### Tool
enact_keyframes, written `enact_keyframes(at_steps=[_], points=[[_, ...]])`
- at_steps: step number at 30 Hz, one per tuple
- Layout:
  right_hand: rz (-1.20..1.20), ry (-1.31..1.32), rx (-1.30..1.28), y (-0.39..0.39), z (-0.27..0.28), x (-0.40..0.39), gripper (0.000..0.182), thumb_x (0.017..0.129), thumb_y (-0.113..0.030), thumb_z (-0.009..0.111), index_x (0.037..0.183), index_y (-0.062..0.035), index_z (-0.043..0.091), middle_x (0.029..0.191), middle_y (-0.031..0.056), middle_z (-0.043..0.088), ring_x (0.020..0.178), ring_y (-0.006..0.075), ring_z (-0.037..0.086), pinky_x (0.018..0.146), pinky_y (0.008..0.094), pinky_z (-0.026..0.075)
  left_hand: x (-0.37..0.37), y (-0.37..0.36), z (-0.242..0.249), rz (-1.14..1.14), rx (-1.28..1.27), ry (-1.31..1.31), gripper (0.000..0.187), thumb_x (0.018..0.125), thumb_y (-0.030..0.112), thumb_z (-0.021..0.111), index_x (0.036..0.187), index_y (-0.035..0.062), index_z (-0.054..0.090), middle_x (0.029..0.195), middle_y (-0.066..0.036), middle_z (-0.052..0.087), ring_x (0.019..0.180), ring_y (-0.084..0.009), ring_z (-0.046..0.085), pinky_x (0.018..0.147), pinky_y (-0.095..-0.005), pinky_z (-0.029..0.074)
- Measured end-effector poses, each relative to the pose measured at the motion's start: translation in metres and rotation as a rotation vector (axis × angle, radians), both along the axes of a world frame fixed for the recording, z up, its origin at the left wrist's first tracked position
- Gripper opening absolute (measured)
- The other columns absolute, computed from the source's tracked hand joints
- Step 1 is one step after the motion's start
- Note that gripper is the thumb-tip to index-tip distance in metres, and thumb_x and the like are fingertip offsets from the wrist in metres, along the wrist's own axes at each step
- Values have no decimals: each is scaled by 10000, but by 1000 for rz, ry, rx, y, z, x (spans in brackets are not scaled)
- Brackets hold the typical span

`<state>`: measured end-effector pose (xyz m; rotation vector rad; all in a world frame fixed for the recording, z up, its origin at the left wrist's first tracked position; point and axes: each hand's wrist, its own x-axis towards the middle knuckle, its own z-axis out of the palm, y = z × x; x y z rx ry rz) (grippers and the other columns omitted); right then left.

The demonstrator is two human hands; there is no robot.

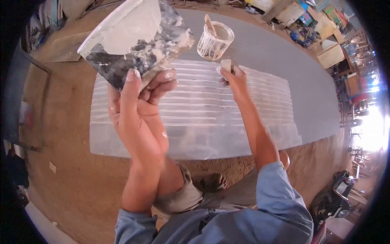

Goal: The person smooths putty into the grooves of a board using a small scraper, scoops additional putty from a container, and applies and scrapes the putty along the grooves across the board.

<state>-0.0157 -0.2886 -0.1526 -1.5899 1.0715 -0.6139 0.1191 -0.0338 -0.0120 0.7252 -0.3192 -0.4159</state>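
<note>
A wide, flat hawk board smeared with white putty and dark stains [138,38] was held up close to the camera by the left hand [138,110]. The fingers of this hand were closed firmly around the lower edge of the board, with the thumb in front and the other fingers folded behind it. A thick layer of white putty was seen on the upper face of the board.

The right hand [233,79] was stretched forward and down to a long grey ribbed panel [260,53] that lay on the sandy ground. A small pale scraper [226,64] was pinched between the fingertips of this hand, so the grip was closed on it, and its edge was pressed against the panel near the far side. The near part of the panel was covered with a whitish coat [195,118] in long stripes, while the far part and the right end were left plain grey.

Just beyond the scraper, a clear plastic container stained with white putty [214,40] was placed upright on the panel, and a wooden stick [210,24] was leaned inside it. The blue sleeves [276,195] of the person were seen at the bottom. At the far right corner of the yard, wooden boxes and mixed things [321,36] were kept; details could not be told.
</note>
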Motion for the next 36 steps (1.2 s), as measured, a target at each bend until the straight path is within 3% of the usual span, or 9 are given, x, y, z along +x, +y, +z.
enact_keyframes(at_steps=[4, 6, 10, 15, 21, 26, 29, 31, 36], points=[[-215, 286, -380, -41, -10, 9, 284, 928, -256, 622, 1087, -22, 650, 986, 55, 665, 810, 157, 626, 664, 341, 495, 0, 1, -2, -13, 8, -5, 279, 1014, 145, 479, 1202, -62, 482, 994, -216, 670, 840, -294, 713, 745, -390, 603], [-82, -218, 15, -60, -13, 5, 299, 945, -260, 599, 1129, -27, 636, 1009, 42, 663, 891, 160, 623, 751, 349, 500, 4, 0, -6, -18, 15, 21, 291, 1019, 155, 470, 1208, -65, 475, 992, -225, 669, 840, -303, 715, 734, -394, 609], [-54, -450, 143, -73, -37, 21, 365, 924, -257, 629, 1184, -1, 631, 1123, 73, 656, 1010, 181, 617, 833, 336, 524, 8, 2, -15, -94, -73, 65, 327, 1029, 166, 417, 1247, -77, 435, 992, -227, 674, 826, -315, 715, 701, -410, 614], [18, -304, 37, -74, -34, 35, 346, 948, -231, 589, 1235, -36, 598, 1125, 75, 651, 984, 179, 618, 830, 330, 502, 17, 18, -28, -262, -306, 87, 355, 1032, 158, 451, 1302, -68, 495, 1179, -216, 644, 986, -294, 658, 820, -363, 566], [98, -222, 46, -72, -7, 51, 353, 920, -277, 641, 1151, -10, 637, 997, 70, 685, 829, 142, 628, 746, 322, 516, 36, 32, -37, -297, -379, -55, 359, 1029, 109, 444, 1331, -81, 487, 1309, -260, 573, 1154, -334, 606, 998, -412, 533], [-113, -140, -296, -123, 40, -39, 354, 917, -322, 669, 1135, -42, 673, 977, 56, 695, 801, 125, 640, 702, 306, 531, 35, 40, -41, -264, -307, -84, 363, 1032, 114, 443, 1326, -95, 485, 1312, -259, 567, 1176, -341, 589, 998, -407, 536], [-119, 166, -185, -126, 34, -66, 379, 903, -324, 699, 1129, -20, 676, 968, 48, 695, 751, 118, 635, 662, 279, 521, 33, 41, -41, -270, -266, -85, 367, 1032, 121, 444, 1326, -94, 485, 1308, -257, 569, 1191, -343, 580, 1003, -402, 528], [7, 165, -133, -103, 7, -55, 388, 887, -303, 721, 1114, 9, 681, 921, 36, 700, 731, 115, 634, 632, 254, 504, 31, 35, -38, -213, -238, -84, 371, 1032, 132, 449, 1325, -92, 487, 1302, -255, 573, 1188, -334, 584, 1000, -388, 522], [188, 520, -481, -59, -30, 30, 411, 808, -366, 740, 969, 11, 708, 844, 187, 701, 747, 282, 690, 683, 405, 526, 27, 25, -45, -210, -148, -159, 366, 1030, 153, 456, 1305, -83, 504, 1279, -245, 588, 1162, -318, 597, 1005, -385, 509]])
